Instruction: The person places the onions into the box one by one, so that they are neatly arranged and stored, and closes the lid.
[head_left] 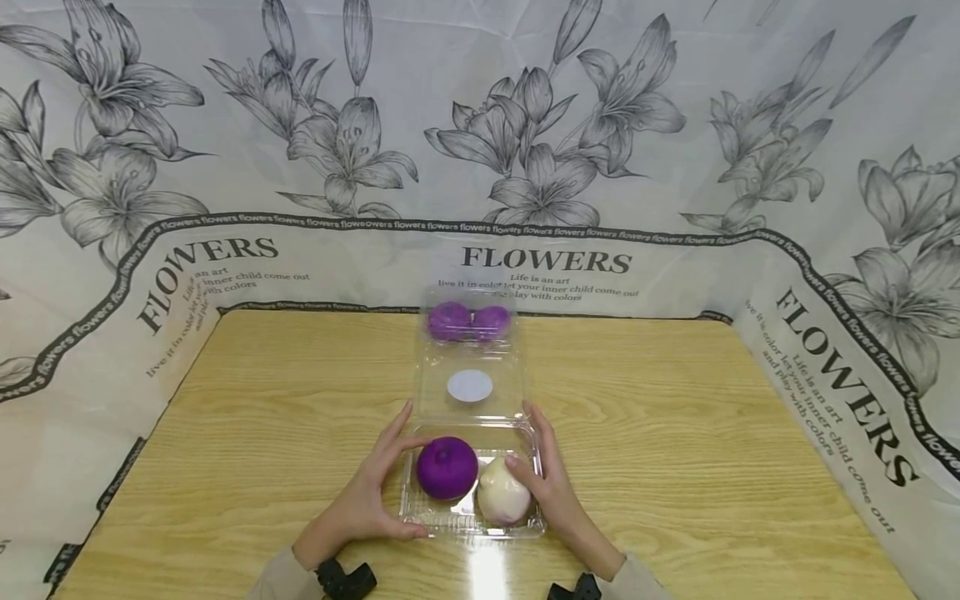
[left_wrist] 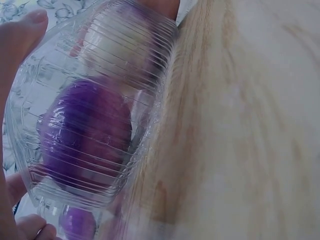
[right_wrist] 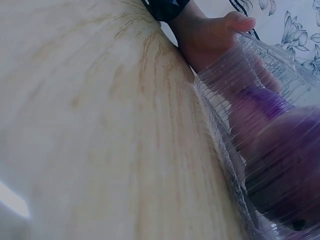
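A clear plastic clamshell container [head_left: 405, 521] stands on the table with its lid [head_left: 435, 400] folded back, a white oval label on it. Inside are a round purple vegetable-like piece [head_left: 447, 468] at left and a pale, pear-shaped piece [head_left: 502, 493] at right. My left hand [head_left: 363, 496] grips the container's left side, thumb at the front corner and fingers towards the back. With fingers along the right wall, my right hand [head_left: 553, 487] holds that side, its thumb over the pale piece. The left wrist view shows the purple piece [left_wrist: 87, 135] through the ribbed wall.
Behind the lid, against the fabric backdrop [head_left: 360, 267], two more purple round pieces [head_left: 450, 322] lie in or under clear plastic. The wood-grain table [head_left: 637, 417] extends to both sides. Flower-printed fabric walls bound the back and sides.
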